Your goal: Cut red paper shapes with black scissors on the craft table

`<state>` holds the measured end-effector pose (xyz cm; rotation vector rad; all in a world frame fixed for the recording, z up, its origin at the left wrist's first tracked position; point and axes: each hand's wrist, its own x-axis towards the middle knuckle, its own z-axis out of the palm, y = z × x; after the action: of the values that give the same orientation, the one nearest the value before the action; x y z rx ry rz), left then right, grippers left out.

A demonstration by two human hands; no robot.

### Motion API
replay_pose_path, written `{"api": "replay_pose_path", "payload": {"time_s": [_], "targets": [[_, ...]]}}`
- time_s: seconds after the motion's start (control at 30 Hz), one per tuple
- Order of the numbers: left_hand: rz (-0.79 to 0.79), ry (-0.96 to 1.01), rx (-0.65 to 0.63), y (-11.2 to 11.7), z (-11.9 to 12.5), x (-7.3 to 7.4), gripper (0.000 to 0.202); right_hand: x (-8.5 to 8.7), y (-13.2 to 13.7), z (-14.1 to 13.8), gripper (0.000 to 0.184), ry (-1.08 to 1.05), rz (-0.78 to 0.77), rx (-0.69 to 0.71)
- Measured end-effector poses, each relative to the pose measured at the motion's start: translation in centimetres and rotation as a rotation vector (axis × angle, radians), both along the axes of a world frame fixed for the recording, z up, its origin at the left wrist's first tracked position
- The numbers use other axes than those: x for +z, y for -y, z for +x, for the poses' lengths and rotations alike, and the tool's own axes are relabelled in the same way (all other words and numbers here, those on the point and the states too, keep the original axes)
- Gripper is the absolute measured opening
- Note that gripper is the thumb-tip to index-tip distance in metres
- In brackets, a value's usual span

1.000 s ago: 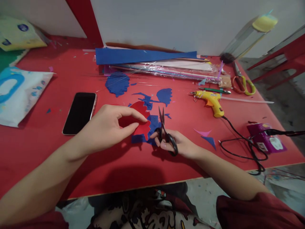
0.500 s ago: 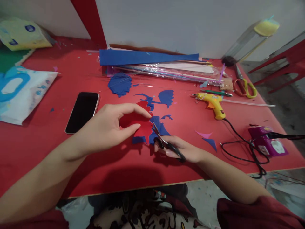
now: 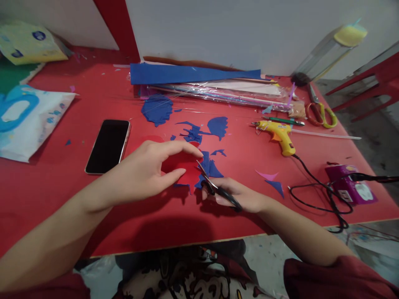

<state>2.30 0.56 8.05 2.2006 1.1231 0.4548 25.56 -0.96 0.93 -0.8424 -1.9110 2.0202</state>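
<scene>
Pinching the red paper shape [image 3: 183,166] with the left hand [image 3: 146,172], thumb below and fingers [image 3: 184,146] closed over its top, just above the near middle of the red desk [image 3: 46,195]. Gripping black scissors [image 3: 220,190] in the right hand [image 3: 240,198], fingers wrapped shut around the handles, blade tips up against the shape's right edge. Right beside the cut, blue paper scraps [image 3: 215,168]. Off to the left, a dark phone [image 3: 108,145] lying flat. Far right, a yellow glue gun [image 3: 279,133], black cord [image 3: 311,182] trailing nearer.
</scene>
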Motion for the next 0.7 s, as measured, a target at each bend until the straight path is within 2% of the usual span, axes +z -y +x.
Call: {"api": "replay_pose_path", "payload": {"time_s": [0.37,0.7], "targets": [[0.011,-0.016,-0.062,-0.05,-0.1,-0.26,0.03,0.15,-0.1,-0.18,0.057,-0.005,-0.024,0.017],[0.042,-0.035,-0.067,-0.05,-0.26,-0.21,0.03,0.05,-0.08,-0.08,0.054,-0.007,-0.029,0.023]]}}
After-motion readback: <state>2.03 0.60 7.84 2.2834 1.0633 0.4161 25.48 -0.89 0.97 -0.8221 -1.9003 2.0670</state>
